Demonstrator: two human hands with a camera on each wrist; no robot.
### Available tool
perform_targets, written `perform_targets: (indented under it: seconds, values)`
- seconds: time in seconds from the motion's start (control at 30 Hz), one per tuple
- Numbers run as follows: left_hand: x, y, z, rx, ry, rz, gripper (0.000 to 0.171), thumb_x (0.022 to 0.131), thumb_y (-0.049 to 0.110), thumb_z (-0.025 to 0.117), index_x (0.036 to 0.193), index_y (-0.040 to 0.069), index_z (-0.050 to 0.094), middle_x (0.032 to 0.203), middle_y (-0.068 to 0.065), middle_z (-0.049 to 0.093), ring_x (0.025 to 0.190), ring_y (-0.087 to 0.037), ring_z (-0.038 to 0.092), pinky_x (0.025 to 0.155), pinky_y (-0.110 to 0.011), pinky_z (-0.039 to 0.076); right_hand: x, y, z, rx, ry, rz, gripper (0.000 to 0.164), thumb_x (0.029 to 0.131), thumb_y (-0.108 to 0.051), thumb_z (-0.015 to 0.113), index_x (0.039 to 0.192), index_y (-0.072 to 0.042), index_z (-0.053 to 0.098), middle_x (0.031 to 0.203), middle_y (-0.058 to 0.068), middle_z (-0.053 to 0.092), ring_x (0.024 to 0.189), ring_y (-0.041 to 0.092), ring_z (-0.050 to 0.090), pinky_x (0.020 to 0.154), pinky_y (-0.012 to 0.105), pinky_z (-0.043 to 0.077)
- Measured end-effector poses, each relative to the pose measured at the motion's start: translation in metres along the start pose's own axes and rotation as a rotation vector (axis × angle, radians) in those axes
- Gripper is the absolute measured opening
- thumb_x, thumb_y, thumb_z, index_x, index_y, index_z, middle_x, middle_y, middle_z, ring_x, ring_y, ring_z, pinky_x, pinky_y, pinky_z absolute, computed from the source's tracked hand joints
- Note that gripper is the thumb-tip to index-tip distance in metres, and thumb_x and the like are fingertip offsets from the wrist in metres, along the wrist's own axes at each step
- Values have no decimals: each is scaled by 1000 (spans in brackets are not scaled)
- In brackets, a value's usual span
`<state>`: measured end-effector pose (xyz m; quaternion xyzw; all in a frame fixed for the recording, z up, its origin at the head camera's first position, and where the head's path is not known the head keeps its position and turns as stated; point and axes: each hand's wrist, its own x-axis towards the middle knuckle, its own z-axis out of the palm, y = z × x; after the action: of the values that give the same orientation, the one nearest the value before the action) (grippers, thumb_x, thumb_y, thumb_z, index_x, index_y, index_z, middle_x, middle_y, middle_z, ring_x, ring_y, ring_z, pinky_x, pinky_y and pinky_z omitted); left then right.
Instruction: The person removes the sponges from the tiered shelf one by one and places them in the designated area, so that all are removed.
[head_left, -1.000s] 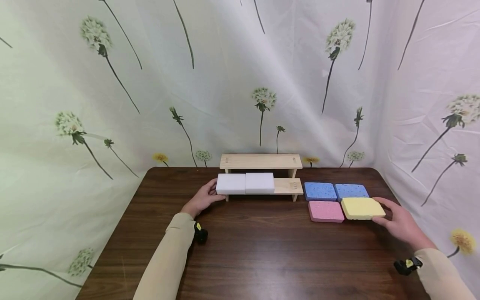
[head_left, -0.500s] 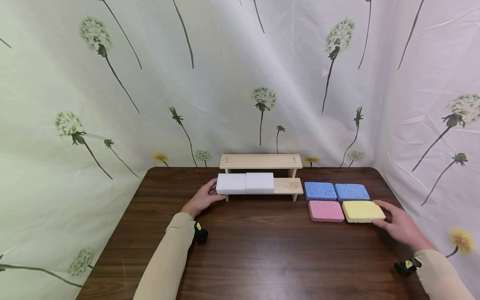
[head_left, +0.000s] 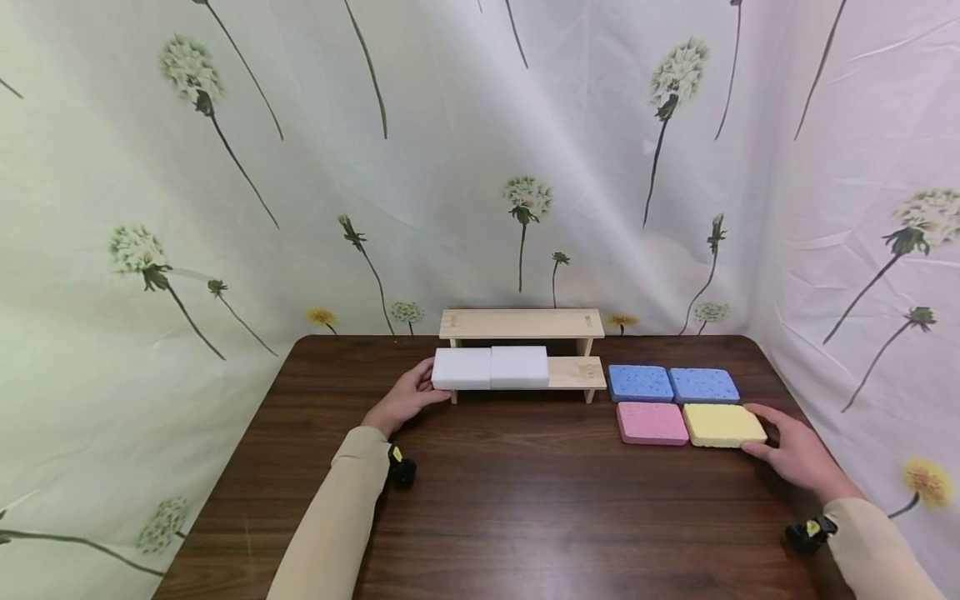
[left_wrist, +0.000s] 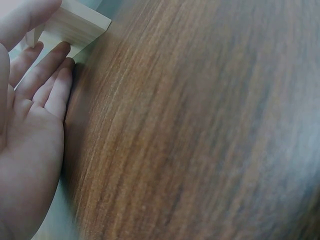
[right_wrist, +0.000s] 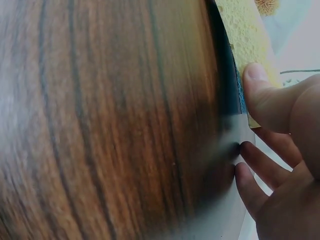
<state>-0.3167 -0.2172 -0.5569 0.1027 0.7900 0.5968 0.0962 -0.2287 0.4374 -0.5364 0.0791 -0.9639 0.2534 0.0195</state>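
Note:
Two white sponges lie side by side on the lower step of a wooden shelf. My left hand is at the left end of the left white sponge, thumb at the front and fingers behind, holding that end. In the left wrist view my fingers reach toward the shelf's pale wood. At the right, my right hand pinches the right end of a yellow sponge; the thumb lies on its near edge. The yellow sponge rests on the table beside a pink sponge.
Two blue sponges lie behind the pink and yellow ones. The shelf's upper step stands close to the flowered cloth backdrop. The dark wooden table spreads out in front.
My right hand has lowered the yellow sponge to the table and nudged it slightly left, against or close to the pink one. The left hand and white sponges have stayed still.

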Motion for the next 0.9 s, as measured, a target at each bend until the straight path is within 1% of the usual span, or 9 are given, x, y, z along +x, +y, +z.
perform_targets:
  seconds: [0.07, 0.3, 0.47, 0.53, 0.7, 0.8, 0.9]
  values:
    - [0, -1, -1, 2, -1, -4, 81, 95, 4, 76, 163, 4, 32, 159, -24, 45, 145, -38, 47, 123, -51, 34, 1, 1, 1, -9, -6, 6, 71, 86, -12, 85, 142, 14, 49, 138, 43, 52, 124, 60, 52, 97, 71, 45]
    - [-10, 26, 0, -31, -25, -12, 79, 95, -1, 74, 162, -3, 32, 158, -28, 45, 144, -42, 47, 122, -53, 35, 3, 4, 3, -43, -25, 7, 76, 84, -19, 89, 142, 12, 51, 138, 43, 54, 124, 61, 52, 97, 71, 45]
    - [-12, 29, -1, -35, -27, -17, 79, 95, -1, 74, 161, -3, 32, 159, -29, 44, 144, -42, 46, 123, -53, 34, 4, 2, 2, -56, -34, 0, 78, 83, -20, 89, 142, 13, 50, 138, 44, 53, 124, 62, 51, 98, 71, 45]
    - [-9, 25, -1, -35, -26, -20, 79, 94, -1, 74, 161, -3, 32, 159, -28, 44, 144, -42, 46, 123, -52, 34, 5, 2, 2, -60, -35, -4, 78, 83, -19, 89, 143, 13, 49, 138, 44, 52, 124, 62, 51, 98, 72, 45]
    - [0, 7, -2, -31, -24, -24, 80, 94, -2, 74, 162, -2, 32, 159, -28, 44, 144, -42, 47, 122, -52, 35, 5, 2, 1, -71, -36, -7, 77, 84, -17, 89, 143, 13, 49, 138, 44, 52, 124, 63, 50, 98, 72, 44]
    - [1, 1, -2, -18, -16, -18, 81, 95, 1, 74, 163, -1, 30, 160, -28, 43, 144, -41, 47, 122, -52, 34, 6, 2, 1, -72, -43, -7, 78, 84, -16, 88, 144, 13, 48, 139, 44, 51, 125, 63, 50, 98, 72, 44]
    - [1, 0, -1, -1, -5, -15, 81, 96, 4, 75, 163, 1, 30, 160, -26, 43, 144, -39, 47, 123, -51, 34, 6, 2, 0, -64, -53, -10, 82, 83, -17, 89, 145, 15, 45, 141, 45, 49, 126, 63, 48, 99, 73, 43]
